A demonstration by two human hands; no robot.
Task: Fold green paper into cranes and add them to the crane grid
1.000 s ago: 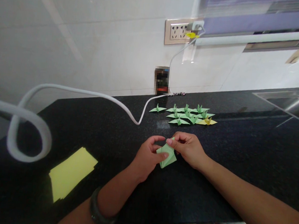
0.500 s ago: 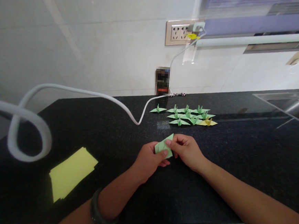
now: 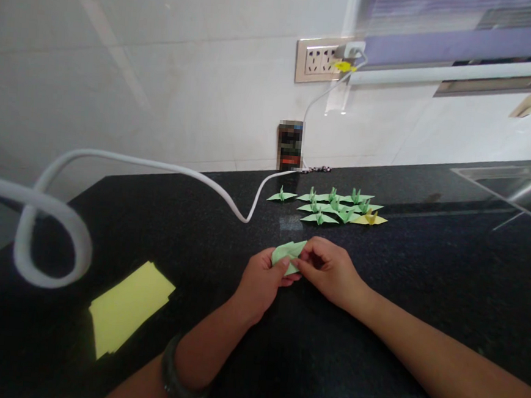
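A small folded sheet of green paper point(image 3: 285, 253) is held above the dark counter between both hands. My left hand point(image 3: 263, 278) grips its left side, thumb on top and fingers underneath. With thumb and fingers closed, my right hand point(image 3: 329, 265) pinches the paper's right edge. Just beyond the hands stand several green paper cranes point(image 3: 320, 218) in close rows, with one yellow paper crane point(image 3: 371, 218) at their right end. A stack of yellow paper point(image 3: 130, 311) lies to the left of my left forearm.
A white cable point(image 3: 194, 174) loops over the counter's left side to a phone-like device point(image 3: 290, 146), blurred out, leaning on the wall. Above it is a wall socket point(image 3: 320, 60) with a plug. A metal sink point(image 3: 519, 185) is at the right.
The green paper has turned in my hands, its upper point now lower and flatter. My right thumb has slid from the paper's face down to its lower right edge.
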